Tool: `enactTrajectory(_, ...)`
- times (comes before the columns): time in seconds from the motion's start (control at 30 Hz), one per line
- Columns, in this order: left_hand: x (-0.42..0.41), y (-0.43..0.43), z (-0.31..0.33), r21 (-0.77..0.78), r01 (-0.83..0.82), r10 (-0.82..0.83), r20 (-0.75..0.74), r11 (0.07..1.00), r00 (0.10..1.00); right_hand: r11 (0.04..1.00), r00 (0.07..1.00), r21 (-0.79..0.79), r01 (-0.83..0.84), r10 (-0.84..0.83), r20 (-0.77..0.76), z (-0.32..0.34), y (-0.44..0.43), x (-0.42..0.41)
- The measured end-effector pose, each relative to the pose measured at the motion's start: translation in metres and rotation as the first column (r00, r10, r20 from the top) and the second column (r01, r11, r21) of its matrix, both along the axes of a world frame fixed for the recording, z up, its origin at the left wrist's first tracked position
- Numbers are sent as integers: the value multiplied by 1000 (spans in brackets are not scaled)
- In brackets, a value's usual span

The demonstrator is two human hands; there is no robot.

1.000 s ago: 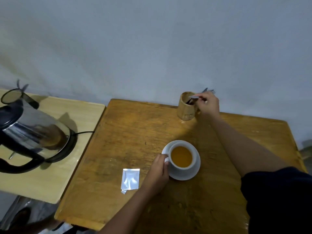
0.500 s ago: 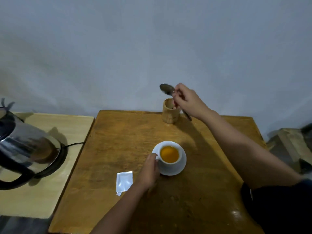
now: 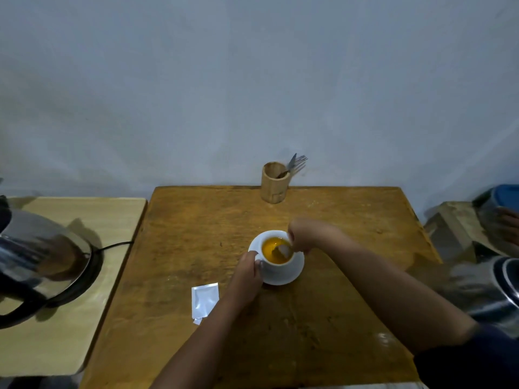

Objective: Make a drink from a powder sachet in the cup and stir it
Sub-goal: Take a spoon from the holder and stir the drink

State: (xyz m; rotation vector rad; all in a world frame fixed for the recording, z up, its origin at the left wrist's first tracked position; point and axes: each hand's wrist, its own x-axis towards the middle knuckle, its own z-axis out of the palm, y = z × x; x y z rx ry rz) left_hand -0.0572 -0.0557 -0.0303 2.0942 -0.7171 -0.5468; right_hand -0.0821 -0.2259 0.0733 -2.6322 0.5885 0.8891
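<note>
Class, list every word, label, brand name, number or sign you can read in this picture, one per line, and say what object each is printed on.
None can be read.
The sachet shows a plain silvery face with no print visible.
The cup, its saucer, the wooden holder and the kettle carry no visible lettering or marks.
The blue-lidded container at the right edge is too blurred to tell.

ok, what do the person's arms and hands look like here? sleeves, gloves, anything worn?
Both hands are bare: no gloves, and no rings or watch that I can make out. The left hand and its forearm are uncovered to the frame's bottom edge. The right hand and forearm are bare up to a dark, navy-looking short sleeve near the elbow. No markings visible.
</note>
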Motion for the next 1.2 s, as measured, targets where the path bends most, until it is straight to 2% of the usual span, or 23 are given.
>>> enactTrajectory(0.13,2,0,3,37,27,-26,-25,999,999,991,998,-124,-56,60,32,3,3,-1)
enactTrajectory(0.2,3,-1,5,49,28,-26,-46,998,999,990,997,-137,-17,27,72,5,0,-2)
enactTrajectory(0.37,5,-2,7,64,30,-27,-49,998,998,971,934,93,220,-237,269,9,-9,-3)
enactTrajectory(0.53,6,-3,7,69,23,-20,-48,997,999,919,848,293,263,-365,384,18,-7,-9)
enactTrajectory(0.73,6,-4,6,96,25,-20,-55,995,998,942,835,309,128,-270,479,23,-1,-9)
enactTrajectory(1.0,5,-4,6,98,13,-10,-32,995,999,983,927,90,-159,117,356,27,5,-5)
enactTrajectory(1.1,5,-4,5,103,14,-11,-26,995,1000,982,935,79,-174,140,327,29,6,-5)
enactTrajectory(1.2,5,-4,5,105,13,-11,-27,994,1000,990,934,116,-80,35,354,25,6,-5)
